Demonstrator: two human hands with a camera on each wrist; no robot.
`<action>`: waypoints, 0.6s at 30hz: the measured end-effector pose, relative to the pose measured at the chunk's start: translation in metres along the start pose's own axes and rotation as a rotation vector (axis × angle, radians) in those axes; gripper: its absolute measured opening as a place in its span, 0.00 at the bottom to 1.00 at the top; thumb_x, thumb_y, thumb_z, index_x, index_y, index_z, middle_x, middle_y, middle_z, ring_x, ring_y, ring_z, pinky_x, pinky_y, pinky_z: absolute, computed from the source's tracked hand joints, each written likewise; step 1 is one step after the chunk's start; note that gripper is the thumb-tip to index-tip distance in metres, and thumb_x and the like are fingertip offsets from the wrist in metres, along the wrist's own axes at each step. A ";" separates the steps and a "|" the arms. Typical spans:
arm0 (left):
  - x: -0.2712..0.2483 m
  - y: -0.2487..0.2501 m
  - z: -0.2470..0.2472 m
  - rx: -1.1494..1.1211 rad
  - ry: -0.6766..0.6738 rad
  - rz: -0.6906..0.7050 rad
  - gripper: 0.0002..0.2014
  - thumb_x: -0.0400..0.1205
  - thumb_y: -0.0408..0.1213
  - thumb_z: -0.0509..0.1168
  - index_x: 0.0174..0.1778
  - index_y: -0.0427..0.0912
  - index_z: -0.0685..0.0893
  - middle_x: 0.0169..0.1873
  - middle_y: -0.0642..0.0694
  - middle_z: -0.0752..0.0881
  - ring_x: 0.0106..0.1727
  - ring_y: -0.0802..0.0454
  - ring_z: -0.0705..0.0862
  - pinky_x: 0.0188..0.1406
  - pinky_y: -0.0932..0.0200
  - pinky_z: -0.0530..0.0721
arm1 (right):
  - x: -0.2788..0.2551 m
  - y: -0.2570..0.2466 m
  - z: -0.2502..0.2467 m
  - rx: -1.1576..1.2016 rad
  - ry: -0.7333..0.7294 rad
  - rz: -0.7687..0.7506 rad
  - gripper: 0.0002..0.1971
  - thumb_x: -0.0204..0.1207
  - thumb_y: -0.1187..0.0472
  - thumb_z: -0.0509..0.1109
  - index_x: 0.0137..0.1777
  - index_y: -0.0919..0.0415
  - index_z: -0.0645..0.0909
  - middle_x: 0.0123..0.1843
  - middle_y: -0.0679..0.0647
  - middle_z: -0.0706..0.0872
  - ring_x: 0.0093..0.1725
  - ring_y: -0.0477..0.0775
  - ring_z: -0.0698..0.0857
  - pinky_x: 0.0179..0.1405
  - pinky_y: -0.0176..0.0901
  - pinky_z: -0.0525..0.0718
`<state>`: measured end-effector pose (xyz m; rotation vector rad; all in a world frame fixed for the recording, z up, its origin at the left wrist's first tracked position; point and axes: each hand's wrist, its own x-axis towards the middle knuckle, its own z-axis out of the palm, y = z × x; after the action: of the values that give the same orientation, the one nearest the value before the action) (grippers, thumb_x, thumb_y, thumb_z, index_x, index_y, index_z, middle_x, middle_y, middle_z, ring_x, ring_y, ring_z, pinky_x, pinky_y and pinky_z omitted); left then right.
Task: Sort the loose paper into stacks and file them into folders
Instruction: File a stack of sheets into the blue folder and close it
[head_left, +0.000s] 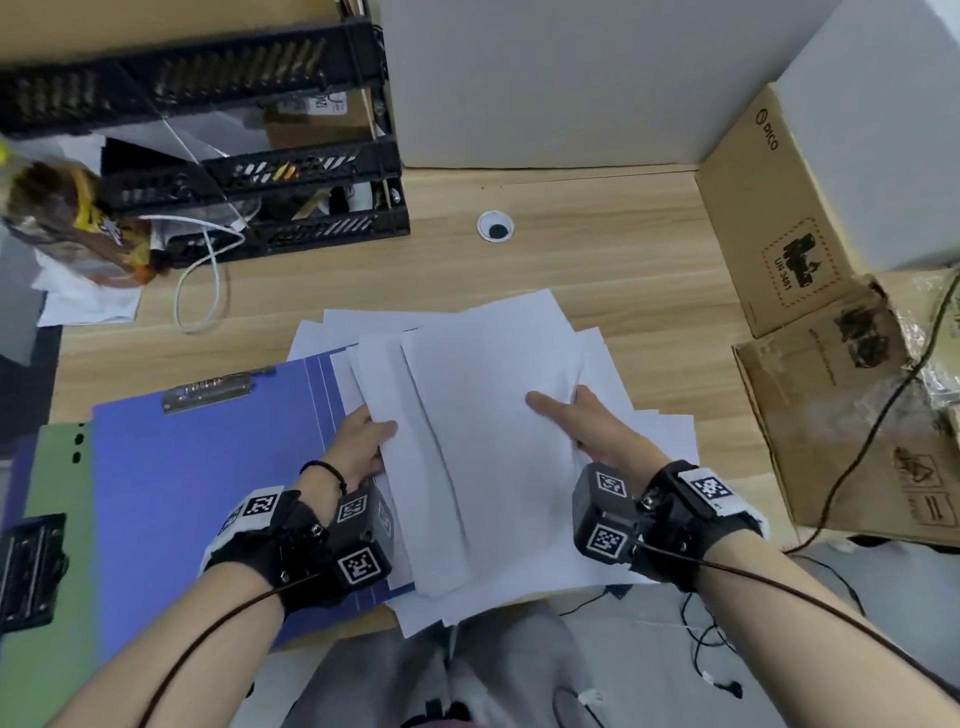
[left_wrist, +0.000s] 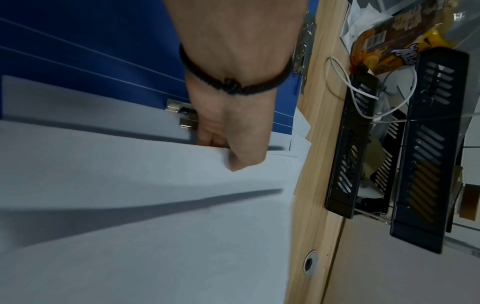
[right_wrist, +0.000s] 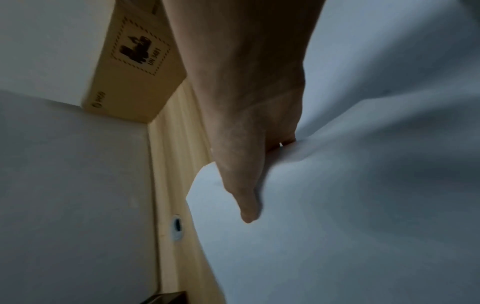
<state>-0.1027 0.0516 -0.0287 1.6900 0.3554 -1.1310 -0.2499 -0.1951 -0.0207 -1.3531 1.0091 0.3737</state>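
Camera positions: one on my head, one on each wrist.
Head view looks steeply down at the desk (head_left: 597, 249); wrist views look close along my hands; all three show the white sheets (head_left: 493, 426).

Landmark: round cable grommet (head_left: 495, 226) set in the wooden desk (head_left: 597, 260). Left of it, a black stacked letter tray (head_left: 270, 171), w/ a white cable (head_left: 200, 291) looping out in front. Further left, a brown/yellow snack bag (head_left: 78, 218) on white sheets. Right of the grommet, a cardboard box (head_left: 769, 218) marked UN 3481; nearer, a flattened carton (head_left: 841, 415) w/ a black cord (head_left: 878, 415) across it.
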 end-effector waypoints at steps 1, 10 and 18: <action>-0.001 -0.001 -0.001 0.002 -0.005 0.004 0.13 0.84 0.26 0.59 0.63 0.40 0.78 0.52 0.43 0.84 0.43 0.49 0.84 0.36 0.56 0.84 | -0.002 0.006 0.006 -0.038 -0.001 0.025 0.59 0.51 0.27 0.81 0.77 0.59 0.66 0.70 0.53 0.81 0.64 0.57 0.85 0.61 0.56 0.85; -0.004 -0.006 -0.003 -0.033 -0.015 0.047 0.05 0.83 0.29 0.61 0.48 0.43 0.80 0.42 0.44 0.85 0.39 0.49 0.84 0.26 0.64 0.82 | -0.006 0.014 0.047 -0.039 0.097 -0.018 0.42 0.69 0.46 0.75 0.77 0.62 0.60 0.72 0.55 0.76 0.67 0.60 0.81 0.62 0.56 0.84; -0.007 0.003 0.010 0.212 -0.030 0.226 0.20 0.80 0.31 0.69 0.69 0.42 0.78 0.61 0.44 0.84 0.62 0.44 0.82 0.65 0.49 0.80 | -0.006 0.026 0.049 -0.090 0.003 -0.068 0.32 0.70 0.46 0.77 0.72 0.54 0.72 0.66 0.53 0.85 0.59 0.55 0.88 0.57 0.52 0.87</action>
<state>-0.1093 0.0434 -0.0214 1.8424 0.0232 -1.0528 -0.2534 -0.1418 -0.0373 -1.4656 0.9554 0.3698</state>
